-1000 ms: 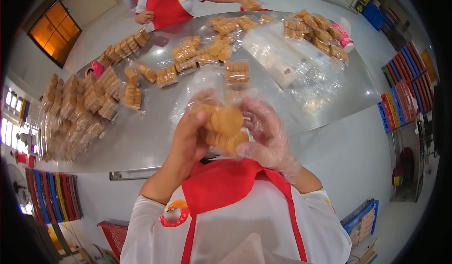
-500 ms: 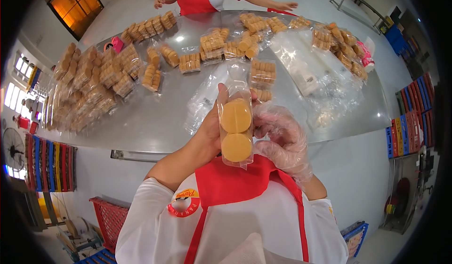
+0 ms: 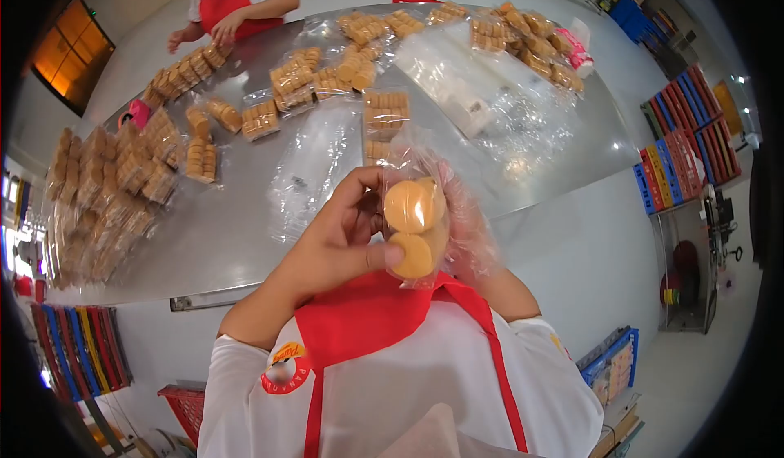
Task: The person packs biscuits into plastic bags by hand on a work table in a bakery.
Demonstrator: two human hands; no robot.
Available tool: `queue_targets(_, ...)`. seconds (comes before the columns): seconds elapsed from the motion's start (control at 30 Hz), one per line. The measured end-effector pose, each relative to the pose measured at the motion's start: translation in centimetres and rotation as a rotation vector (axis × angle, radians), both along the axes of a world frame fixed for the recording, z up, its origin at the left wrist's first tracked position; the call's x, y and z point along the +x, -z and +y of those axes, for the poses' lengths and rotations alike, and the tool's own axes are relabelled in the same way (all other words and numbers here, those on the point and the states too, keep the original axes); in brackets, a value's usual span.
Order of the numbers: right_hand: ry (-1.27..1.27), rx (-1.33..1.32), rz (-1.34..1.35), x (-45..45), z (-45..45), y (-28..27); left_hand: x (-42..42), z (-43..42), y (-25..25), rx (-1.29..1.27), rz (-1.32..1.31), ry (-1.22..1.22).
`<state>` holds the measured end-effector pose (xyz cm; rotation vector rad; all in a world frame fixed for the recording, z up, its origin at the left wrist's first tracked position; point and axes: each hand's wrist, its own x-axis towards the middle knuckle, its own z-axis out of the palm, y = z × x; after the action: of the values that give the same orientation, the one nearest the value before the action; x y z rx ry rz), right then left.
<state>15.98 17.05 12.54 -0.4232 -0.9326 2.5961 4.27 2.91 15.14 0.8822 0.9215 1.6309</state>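
Note:
A clear plastic pack of round biscuits (image 3: 414,205) is upright in front of my chest, two round golden faces towards me. My left hand (image 3: 339,233), bare, grips its left side with the thumb across the lower biscuit. Along the pack's right side lies my right hand (image 3: 469,225), in a clear plastic glove and partly hidden behind the wrapper; it supports the pack there. The loose top of the wrapper stands up above the biscuits. Just beyond my hands, more biscuit packs (image 3: 385,111) lie on the metal table (image 3: 237,246).
A large heap of biscuit packs (image 3: 106,188) covers the table's left side. Flat clear bags (image 3: 314,160) lie in the middle, with more plastic bags (image 3: 457,82) to the right. Another person (image 3: 237,5) stands across the table. Stacked coloured crates (image 3: 674,172) are at right.
The pack has turned slightly, and my left thumb has come round onto its front. My right hand's curled fingers have straightened along its side. The view has swung, shifting the table and other person left.

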Motion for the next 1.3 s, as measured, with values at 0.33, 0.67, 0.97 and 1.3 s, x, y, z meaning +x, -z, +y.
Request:
queue_targets(0.33, -0.195, -0.052, 0.237, 1.2, 0.7, 0.1, 1.4, -0.3, 0.0, 0.227, 0.468, 0.028)
queue_targets(0.67, 0.194, 0.667, -0.116, -0.5, -0.8, 1.5, -1.3, 2.8, 5.5, -0.137, 0.205, -0.383)
queue_targets(0.97, -0.021, 0.296, -0.281, -0.1, -0.8, 3.6, -0.7, -0.1, 9.4, -0.351, -0.406, -0.428)
queue_targets(1.3, -0.099, 0.332, -0.217, 0.8, -1.4, 4.0, 0.0, -0.6, 8.1, -0.367, -0.276, -0.336)
